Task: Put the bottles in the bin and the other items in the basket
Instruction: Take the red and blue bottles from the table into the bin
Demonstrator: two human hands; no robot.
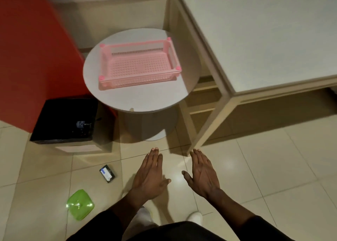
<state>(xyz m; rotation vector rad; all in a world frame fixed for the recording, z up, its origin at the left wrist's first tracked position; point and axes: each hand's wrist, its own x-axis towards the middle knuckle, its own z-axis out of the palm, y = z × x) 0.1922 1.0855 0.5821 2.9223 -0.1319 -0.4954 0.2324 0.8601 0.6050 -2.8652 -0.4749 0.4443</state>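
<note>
Both hands, left hand and right hand, hover flat and empty above the tiled floor. A green dish and small black packet lie left of them. Beyond, a pink basket sits on a round worktop, black-lined bin beside it.

Open tiled floor surrounds the green dish and small dark packet. The round table possibly overhangs the bin.

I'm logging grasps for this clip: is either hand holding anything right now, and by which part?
Nothing is held. The left hand and right hand are both open and flat above the floor.
</note>
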